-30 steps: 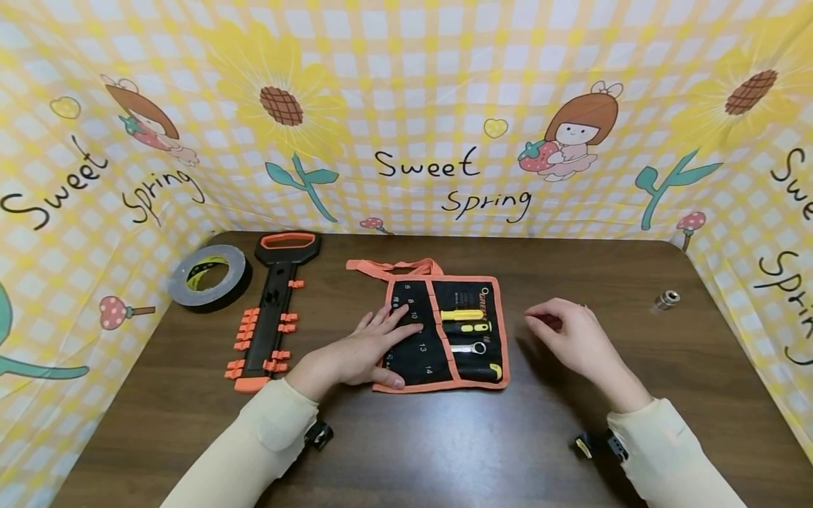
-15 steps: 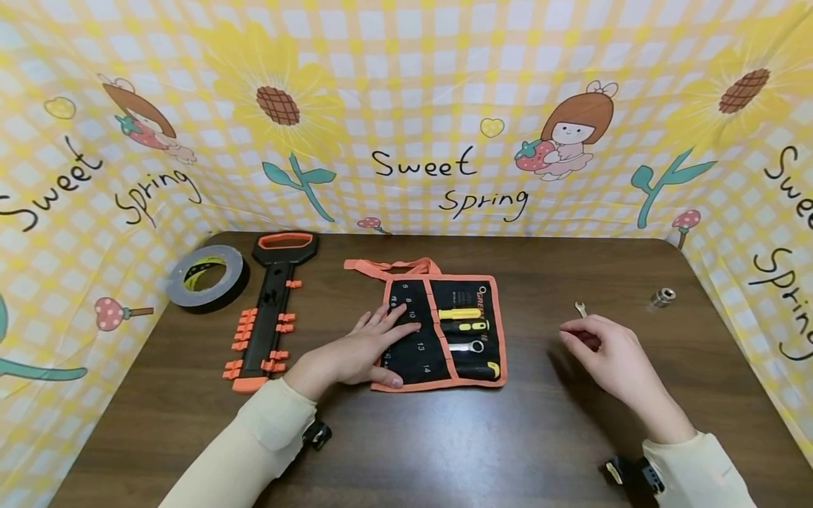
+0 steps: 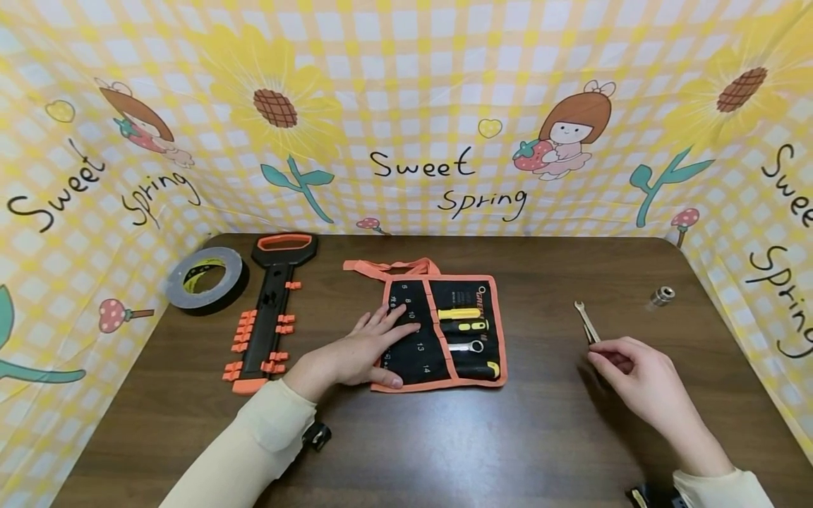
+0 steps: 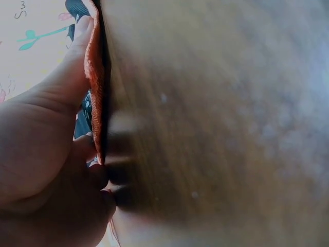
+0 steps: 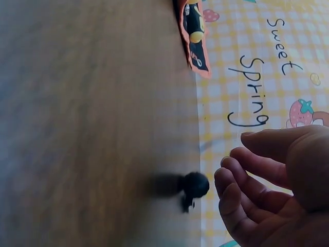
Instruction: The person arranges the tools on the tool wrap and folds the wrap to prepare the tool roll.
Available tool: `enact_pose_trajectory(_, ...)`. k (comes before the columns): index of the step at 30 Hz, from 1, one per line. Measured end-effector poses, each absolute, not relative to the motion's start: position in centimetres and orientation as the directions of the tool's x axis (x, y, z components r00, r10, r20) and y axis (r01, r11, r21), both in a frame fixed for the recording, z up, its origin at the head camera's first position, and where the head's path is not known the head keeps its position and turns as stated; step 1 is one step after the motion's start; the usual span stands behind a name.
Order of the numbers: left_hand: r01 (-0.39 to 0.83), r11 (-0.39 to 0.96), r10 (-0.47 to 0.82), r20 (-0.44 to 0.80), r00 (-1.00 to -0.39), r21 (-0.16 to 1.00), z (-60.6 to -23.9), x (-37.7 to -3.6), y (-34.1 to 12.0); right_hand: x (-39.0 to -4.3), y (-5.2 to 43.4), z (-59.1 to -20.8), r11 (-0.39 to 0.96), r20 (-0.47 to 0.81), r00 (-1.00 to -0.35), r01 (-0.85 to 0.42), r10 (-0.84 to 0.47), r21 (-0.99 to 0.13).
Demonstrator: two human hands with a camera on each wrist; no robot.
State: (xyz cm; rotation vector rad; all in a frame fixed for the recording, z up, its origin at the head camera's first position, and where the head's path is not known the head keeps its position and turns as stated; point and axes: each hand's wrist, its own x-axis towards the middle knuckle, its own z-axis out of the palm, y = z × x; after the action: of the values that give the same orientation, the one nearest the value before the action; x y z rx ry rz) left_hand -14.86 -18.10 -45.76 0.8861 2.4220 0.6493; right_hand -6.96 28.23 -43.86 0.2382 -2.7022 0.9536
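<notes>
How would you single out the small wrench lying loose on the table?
Start at the orange-edged tool roll mid-table and look right across bare wood. The small wrench lies just beyond the right hand: thin, silvery and flat, unlike the stubby metal socket farther right.

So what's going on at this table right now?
A person sits at a dark wooden table. Their left hand rests flat on an orange-trimmed tool pouch with a few tools in its pockets. Their right hand, fingers loosely curled and holding nothing, is beside a small wrench lying on the table. A tape roll and a black and orange rack lie to the left.
</notes>
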Motion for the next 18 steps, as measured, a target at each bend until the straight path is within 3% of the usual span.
enact_pose_trajectory(18,0.453,0.702,0.671,-0.296,-0.680,0.549,-44.8,-14.6,-17.7,-5.6,29.8,-45.0,0.824,0.181,-0.983,-0.128,-0.032,-0.551)
